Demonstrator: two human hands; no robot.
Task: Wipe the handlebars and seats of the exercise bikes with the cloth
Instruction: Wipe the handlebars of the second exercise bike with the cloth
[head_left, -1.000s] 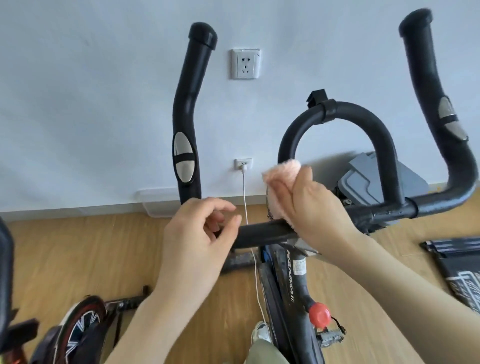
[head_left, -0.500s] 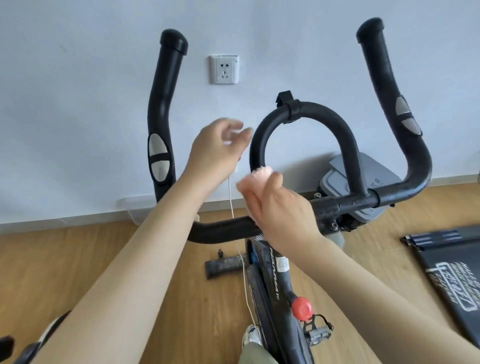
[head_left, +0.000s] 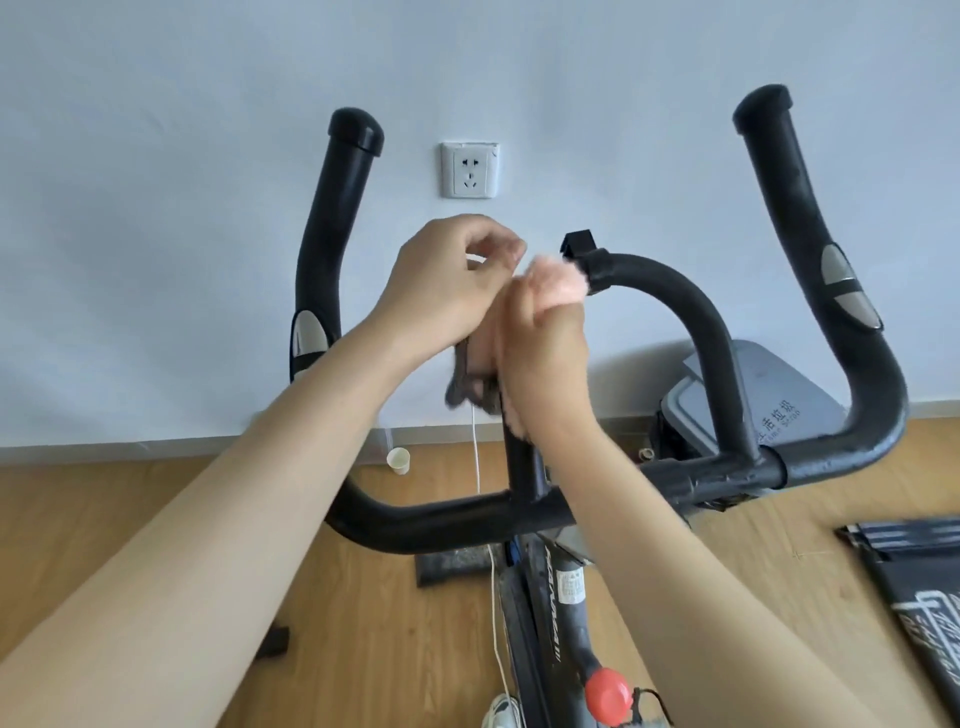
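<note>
Wooden floor (head_left: 78, 509) meets a white wall (head_left: 156, 208) with a socket (head_left: 470, 170) behind the handlebar (head_left: 441, 522). The right hand (head_left: 545, 343) grips the pink cloth (head_left: 558, 280) on the left side of the loop (head_left: 675, 296). The left hand (head_left: 447, 280) curls beside it; whether it holds the cloth I cannot tell. A cup (head_left: 398, 460) stands by the wall, and a mat (head_left: 914, 566) lies at the right edge.

A home exercise room: an exercise bike (head_left: 441, 519), wood floor (head_left: 78, 499), wall socket (head_left: 470, 170).

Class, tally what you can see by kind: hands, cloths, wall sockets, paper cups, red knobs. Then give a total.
Hands: 2 (left hand, right hand)
Cloth: 1
Wall socket: 1
Paper cup: 1
Red knob: 1
Total: 6
</note>
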